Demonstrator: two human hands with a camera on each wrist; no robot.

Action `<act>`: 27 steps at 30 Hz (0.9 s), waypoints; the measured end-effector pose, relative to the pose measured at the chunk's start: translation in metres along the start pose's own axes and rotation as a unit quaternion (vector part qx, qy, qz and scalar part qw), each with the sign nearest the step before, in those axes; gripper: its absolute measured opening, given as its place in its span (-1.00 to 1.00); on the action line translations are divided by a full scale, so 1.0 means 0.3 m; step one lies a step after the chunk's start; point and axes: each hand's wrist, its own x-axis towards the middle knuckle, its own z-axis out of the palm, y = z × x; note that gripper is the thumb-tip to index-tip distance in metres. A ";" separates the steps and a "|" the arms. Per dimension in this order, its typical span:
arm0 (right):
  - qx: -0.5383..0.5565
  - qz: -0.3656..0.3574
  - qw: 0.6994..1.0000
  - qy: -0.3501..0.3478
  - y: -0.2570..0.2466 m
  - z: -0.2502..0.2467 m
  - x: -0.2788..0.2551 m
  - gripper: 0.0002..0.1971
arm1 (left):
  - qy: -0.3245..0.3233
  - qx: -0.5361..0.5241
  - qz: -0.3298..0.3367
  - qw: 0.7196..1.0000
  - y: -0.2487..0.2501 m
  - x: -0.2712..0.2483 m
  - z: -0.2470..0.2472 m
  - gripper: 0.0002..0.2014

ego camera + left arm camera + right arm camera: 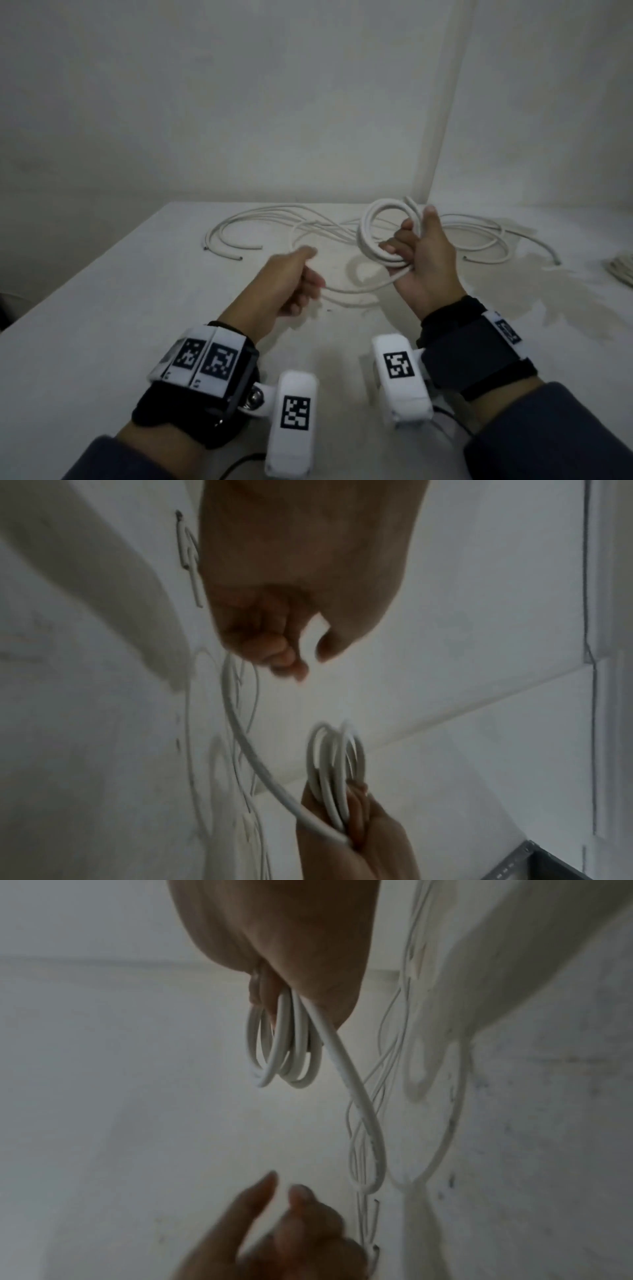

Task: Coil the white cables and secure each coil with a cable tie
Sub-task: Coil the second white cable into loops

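Several round loops of smooth white cable point(383, 236) fill the right hand point(424, 260).

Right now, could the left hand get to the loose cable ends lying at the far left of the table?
Probably yes. The left hand is over the table with nothing standing between it and the loose cable ends. It seems to be guiding the strand that feeds the coil held in the right hand, so that comes first.

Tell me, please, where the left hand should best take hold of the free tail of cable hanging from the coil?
Probably midway along the free tail, where it sags clear of the table between the left hand and the right hand, coming from its left.
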 end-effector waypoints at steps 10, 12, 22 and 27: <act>0.061 0.099 0.990 -0.085 0.034 0.010 -0.015 -0.51 | -0.006 -0.280 0.033 0.959 -0.007 -0.003 0.038 -0.81; 0.029 0.111 0.989 -0.090 0.023 0.006 -0.009 -0.54 | 0.033 -0.280 0.104 0.954 0.004 -0.001 0.023 -0.85; 0.036 0.155 0.981 -0.111 0.035 0.006 -0.016 -0.58 | 0.069 -0.178 0.185 0.964 0.008 -0.002 -0.013 -0.82; 0.028 0.156 0.982 -0.099 0.027 -0.001 -0.019 -0.57 | 0.025 -0.081 0.182 0.980 0.004 -0.011 -0.011 -0.75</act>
